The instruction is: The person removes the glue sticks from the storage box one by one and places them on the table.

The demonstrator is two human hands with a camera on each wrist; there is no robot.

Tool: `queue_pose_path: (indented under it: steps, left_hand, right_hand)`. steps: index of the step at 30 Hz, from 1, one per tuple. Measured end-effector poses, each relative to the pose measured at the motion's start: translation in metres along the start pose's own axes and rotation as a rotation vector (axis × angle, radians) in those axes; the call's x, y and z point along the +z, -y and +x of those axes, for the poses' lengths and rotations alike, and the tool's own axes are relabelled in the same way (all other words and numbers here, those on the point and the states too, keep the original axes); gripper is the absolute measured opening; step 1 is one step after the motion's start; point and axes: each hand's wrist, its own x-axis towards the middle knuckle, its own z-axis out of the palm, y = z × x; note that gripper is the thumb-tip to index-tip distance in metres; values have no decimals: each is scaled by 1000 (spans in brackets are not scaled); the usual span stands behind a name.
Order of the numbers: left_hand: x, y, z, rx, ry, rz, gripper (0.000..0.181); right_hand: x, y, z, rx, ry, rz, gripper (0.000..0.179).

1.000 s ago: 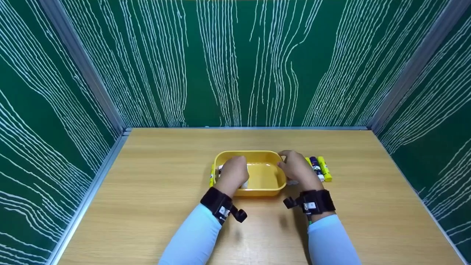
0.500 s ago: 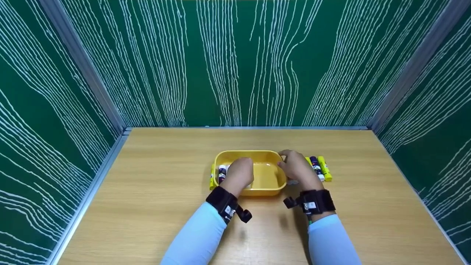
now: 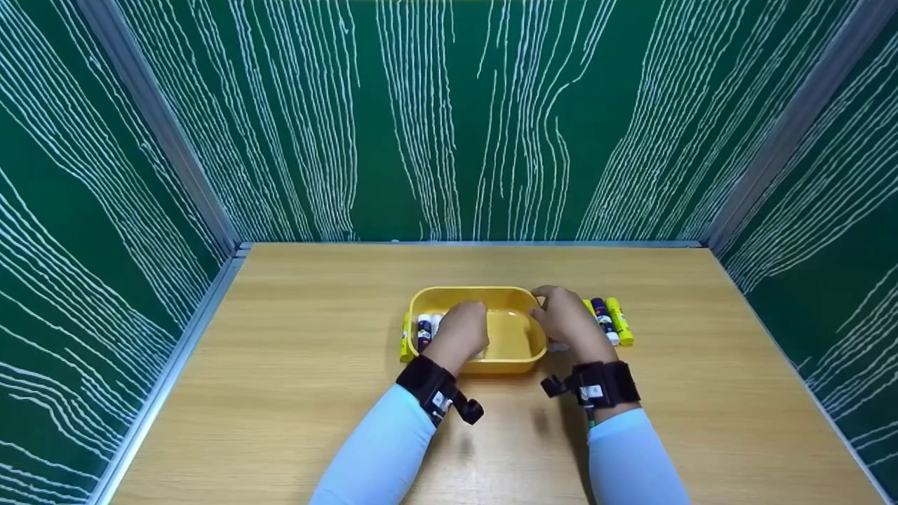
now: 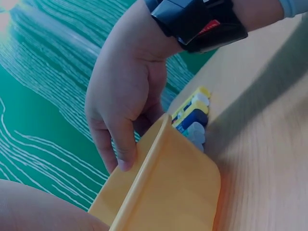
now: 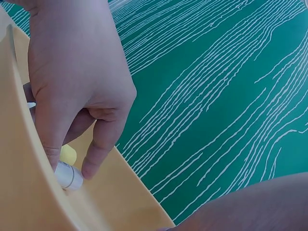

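A yellow plastic box [image 3: 511, 340] stands mid-table. My left hand [image 3: 459, 331] reaches down into it; in the right wrist view that hand [image 5: 79, 82] pinches a white-ended glue stick [image 5: 70, 175] between thumb and finger. A yellow piece [image 5: 68, 154] shows behind it. Left of the hand, inside the box, lies a dark glue stick [image 3: 424, 333] with a white cap. My right hand [image 3: 567, 319] grips the box's right end, its thumb over the rim, as the left wrist view shows of this hand [image 4: 125, 91]. Its other fingers are partly hidden.
Right of the box, partly behind the right hand, lie several glue sticks, including a dark one [image 3: 603, 320] and a yellow one [image 3: 620, 321]. Another yellow stick [image 3: 405, 340] lies against the box's left side. Green panels [image 3: 470, 140] with white lines enclose the wooden table [image 3: 323, 330].
My left hand has shifted slightly right inside the box, uncovering the glue sticks at its left end. The right hand and the box have stayed in place.
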Motion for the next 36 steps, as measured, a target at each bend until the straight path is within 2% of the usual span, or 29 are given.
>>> queue_pose_path:
  steps: [7,8,13,15,20,23,28,36]
  left_hand:
    - [-14,-8,-7,-11,25,17,15]
    - [-13,-9,-8,-7,8,27,15]
    - [-35,-22,-25,-24,34,3,17]
    - [-44,-27,-33,-33,55,-28,18]
    - [-48,-26,-40,-34,54,-76,22]
    - [-51,-25,-42,-58,55,-134,37]
    - [-59,-25,-44,-139,72,-282,62]
    - [-71,-23,-50,-195,68,-407,65]
  right_hand:
    - [0,1,0,10,12,1,53]
    - [-1,1,0,10,12,2,53]
    - [-1,0,0,13,11,13,52]
    - [-1,0,0,19,10,15,52]
    - [-1,0,0,20,7,24,53]
    - [-1,0,-1,23,9,34,54]
    - [-1,2,-2,54,24,63,53]
    - [-2,2,-2,65,22,58,53]
